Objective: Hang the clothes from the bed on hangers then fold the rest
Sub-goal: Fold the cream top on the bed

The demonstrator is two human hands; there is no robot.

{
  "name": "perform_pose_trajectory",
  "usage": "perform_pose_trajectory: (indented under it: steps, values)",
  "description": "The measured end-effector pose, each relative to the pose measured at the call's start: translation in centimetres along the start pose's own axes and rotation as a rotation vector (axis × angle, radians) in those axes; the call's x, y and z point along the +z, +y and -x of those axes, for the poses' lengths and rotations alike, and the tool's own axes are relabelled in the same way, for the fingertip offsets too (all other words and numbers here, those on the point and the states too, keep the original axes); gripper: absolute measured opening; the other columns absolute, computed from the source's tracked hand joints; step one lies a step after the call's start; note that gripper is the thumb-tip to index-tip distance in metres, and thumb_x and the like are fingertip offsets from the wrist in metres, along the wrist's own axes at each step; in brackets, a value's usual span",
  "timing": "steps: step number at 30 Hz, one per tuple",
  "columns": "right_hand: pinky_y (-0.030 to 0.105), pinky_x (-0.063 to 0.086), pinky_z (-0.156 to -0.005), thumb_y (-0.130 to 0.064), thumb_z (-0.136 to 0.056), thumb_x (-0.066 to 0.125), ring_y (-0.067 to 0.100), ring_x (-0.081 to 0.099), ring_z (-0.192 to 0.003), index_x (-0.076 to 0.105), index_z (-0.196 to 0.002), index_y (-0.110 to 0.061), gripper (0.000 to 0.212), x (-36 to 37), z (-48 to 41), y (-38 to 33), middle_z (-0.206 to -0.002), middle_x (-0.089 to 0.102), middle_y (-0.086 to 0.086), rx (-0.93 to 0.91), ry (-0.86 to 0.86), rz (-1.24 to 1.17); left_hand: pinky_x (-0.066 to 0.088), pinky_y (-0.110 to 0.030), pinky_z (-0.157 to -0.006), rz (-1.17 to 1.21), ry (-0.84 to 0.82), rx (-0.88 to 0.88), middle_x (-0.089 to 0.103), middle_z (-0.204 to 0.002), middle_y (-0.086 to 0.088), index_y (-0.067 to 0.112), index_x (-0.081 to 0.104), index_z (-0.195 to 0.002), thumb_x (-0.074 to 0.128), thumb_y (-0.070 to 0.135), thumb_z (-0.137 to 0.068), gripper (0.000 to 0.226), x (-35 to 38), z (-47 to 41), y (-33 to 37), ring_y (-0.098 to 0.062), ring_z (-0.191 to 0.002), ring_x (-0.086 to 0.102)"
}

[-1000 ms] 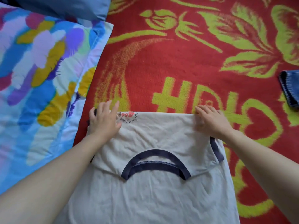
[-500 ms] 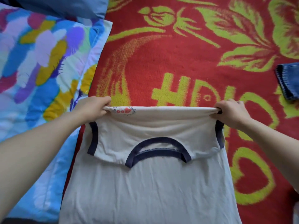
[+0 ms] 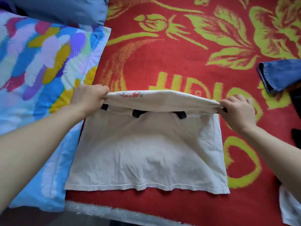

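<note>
1. Grip: left hand (image 3: pixel 88 98) and right hand (image 3: pixel 236 111) each pinch one end of the folded top edge of one white T-shirt (image 3: pixel 146 152), raised above its lower half.
2. T-shirt: thin, wrinkled fabric, navy trim, small red print; hem flat on one red blanket (image 3: pixel 179 62), fuzzy, yellow-green floral.
3. Left: multicolour pillow (image 3: pixel 40 62), plain blue pillow (image 3: pixel 65 8).
4. Right: one denim leg (image 3: pixel 280 74).

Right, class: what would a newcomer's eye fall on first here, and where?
The red blanket with yellow-green flowers covers most of the view. In the middle lies a white T-shirt, its far fold pinched at each end by the left hand and right hand. A brightly daubed pillow lies at the left.
</note>
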State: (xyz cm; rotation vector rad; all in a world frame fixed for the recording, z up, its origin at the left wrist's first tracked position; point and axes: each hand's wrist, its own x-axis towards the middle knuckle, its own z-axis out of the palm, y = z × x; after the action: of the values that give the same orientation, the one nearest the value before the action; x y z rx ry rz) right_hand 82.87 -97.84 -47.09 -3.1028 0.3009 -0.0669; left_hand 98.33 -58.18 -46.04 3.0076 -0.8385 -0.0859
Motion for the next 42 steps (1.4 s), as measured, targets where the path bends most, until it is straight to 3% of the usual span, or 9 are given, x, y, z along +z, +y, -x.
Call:
perform_pose_trajectory:
  steps: [6,12,14,18,25,27,29,32,42]
  values:
    - [0.036,0.042,-0.065,-0.004,-0.071,0.07,0.032,0.062,-0.079,0.07,-0.068,-0.006,0.004,-0.2,6.6,0.3,-0.078,0.069,0.011,-0.371,0.371,0.075,0.041,-0.035,-0.048,-0.029,0.17,0.253,0.054,-0.058,-0.018,0.001,0.057,-0.062,0.039,0.013,-0.072,0.025,0.4,8.4,0.0,-0.033,-0.049,0.058]
    - [0.046,0.048,-0.079,-0.004,-0.094,0.037,0.036,0.068,-0.093,0.051,-0.085,-0.007,0.017,1.6,15.9,1.4,-0.098,0.07,0.02,-0.78,0.138,0.105,0.03,-0.037,-0.063,-0.117,0.191,0.324,0.053,-0.061,-0.011,0.009,0.057,-0.059,0.043,0.01,-0.075,0.021,4.0,17.9,1.0,-0.027,-0.052,0.055]
    - [0.043,0.053,-0.076,-0.011,-0.084,0.051,0.034,0.069,-0.093,0.063,-0.075,-0.007,0.016,2.4,18.5,0.8,-0.098,0.071,0.018,-0.779,-0.077,0.194,0.032,-0.039,-0.061,-0.12,0.126,0.287,0.052,-0.059,-0.011,0.009,0.057,-0.058,0.041,0.009,-0.071,0.021,5.9,20.7,1.6,-0.027,-0.05,0.054]
    - [0.041,0.057,-0.064,-0.043,-0.034,0.093,0.03,0.071,-0.084,0.068,-0.052,-0.008,0.047,3.3,21.5,-1.6,-0.091,0.072,0.017,-0.458,-0.53,0.201,0.048,-0.041,-0.052,-0.099,-0.118,0.207,0.055,-0.058,-0.012,0.007,0.061,-0.057,0.034,0.011,-0.063,0.028,7.9,24.1,4.2,-0.029,-0.052,0.058]
    - [0.048,0.054,-0.076,-0.029,-0.052,0.09,0.042,0.064,-0.102,0.072,-0.093,-0.002,0.052,4.7,19.7,-8.8,-0.114,0.063,0.027,-0.207,-0.389,0.005,0.05,-0.051,-0.081,-0.014,-0.25,0.06,0.059,-0.124,-0.022,0.009,0.068,-0.115,0.057,0.034,-0.075,0.049,8.9,22.4,10.4,-0.038,-0.107,0.061]
    - [0.049,0.05,-0.086,-0.034,-0.062,0.085,0.043,0.054,-0.116,0.065,-0.117,-0.003,0.066,5.8,19.3,-9.8,-0.129,0.053,0.028,-0.175,-0.41,-0.031,0.038,-0.055,-0.098,0.03,-0.35,-0.03,0.034,-0.147,-0.022,0.016,0.045,-0.14,0.066,0.042,-0.079,0.069,9.7,21.4,11.3,-0.041,-0.132,0.038]
    - [0.047,0.03,-0.107,-0.045,-0.086,0.06,0.042,0.023,-0.139,0.033,-0.145,-0.013,0.073,7.1,19.3,-10.0,-0.151,0.021,0.025,-0.139,-0.472,0.01,0.014,-0.053,-0.112,-0.004,-0.472,-0.093,-0.005,-0.158,-0.015,0.031,0.003,-0.15,0.041,0.053,-0.092,0.073,11.4,21.3,11.1,-0.036,-0.144,-0.001]
    - [0.047,0.006,-0.114,-0.054,-0.094,0.035,0.041,-0.002,-0.142,0.003,-0.151,-0.023,0.072,8.5,19.9,-7.9,-0.155,-0.002,0.022,0.002,-0.605,0.08,0.005,-0.051,-0.113,-0.009,-0.589,-0.23,-0.014,-0.157,-0.011,0.038,-0.01,-0.147,0.027,0.06,-0.093,0.069,12.9,22.6,9.5,-0.036,-0.143,-0.012]
    - [0.045,0.034,-0.1,-0.02,-0.09,0.055,0.035,0.028,-0.135,0.047,-0.125,0.002,0.042,6.9,18.8,-5.8,-0.146,0.029,0.022,0.475,-0.421,-0.149,0.003,-0.047,-0.115,0.015,-0.601,-0.352,-0.006,-0.158,-0.011,0.026,0.004,-0.151,0.029,0.054,-0.096,0.067,12.0,23.0,9.1,-0.029,-0.145,-0.007]
